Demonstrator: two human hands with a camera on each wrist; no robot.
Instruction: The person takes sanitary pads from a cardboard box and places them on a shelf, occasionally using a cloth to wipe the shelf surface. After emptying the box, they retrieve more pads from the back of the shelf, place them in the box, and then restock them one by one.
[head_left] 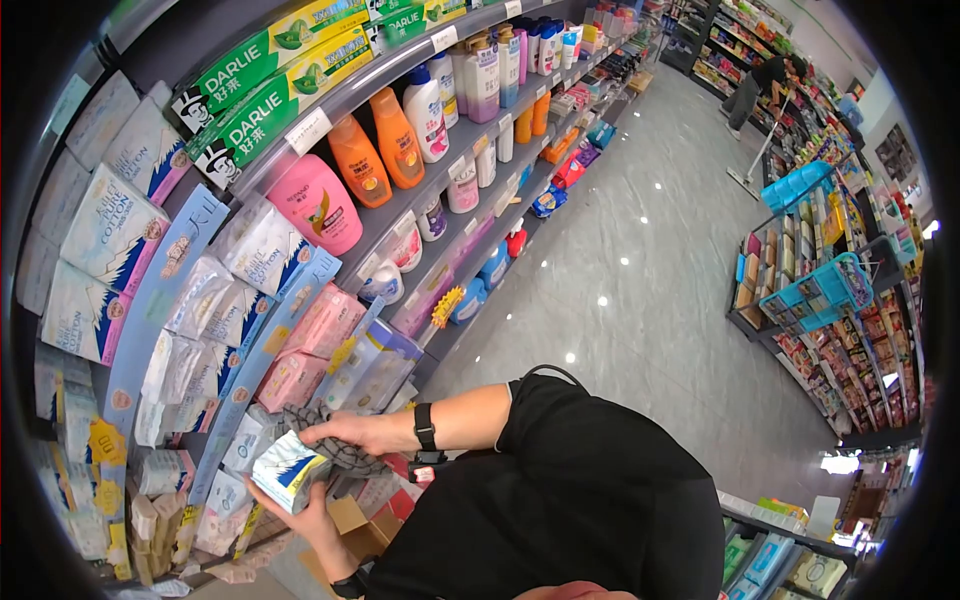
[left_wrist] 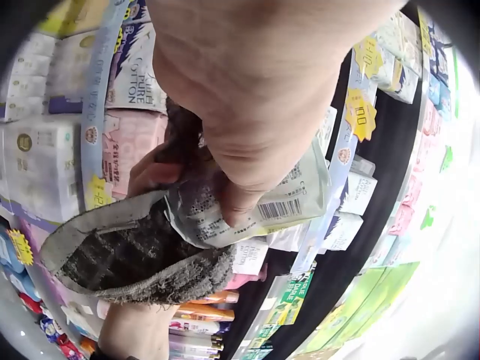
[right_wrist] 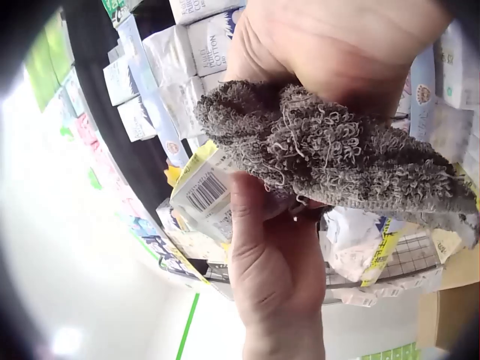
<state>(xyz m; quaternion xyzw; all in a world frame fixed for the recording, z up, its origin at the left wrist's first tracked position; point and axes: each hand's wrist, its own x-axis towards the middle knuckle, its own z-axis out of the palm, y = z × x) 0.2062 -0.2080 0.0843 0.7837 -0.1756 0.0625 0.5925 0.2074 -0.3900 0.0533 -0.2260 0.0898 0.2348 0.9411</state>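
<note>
Head view: left hand (head_left: 305,520) holds a small tissue pack (head_left: 285,470) from below, grip curled round it, just in front of the low shelf (head_left: 255,355) w/ more packs. Right hand (head_left: 355,432) sits on top, grip closed on a grey cloth (head_left: 340,458) that touches the pack. Looks like the wipe step. Next move prob. needs the pack turned so the cloth meets its other sides. Brown box (head_left: 375,528) by the shelf's bottom edge is open; can't tell what's in it.
</note>
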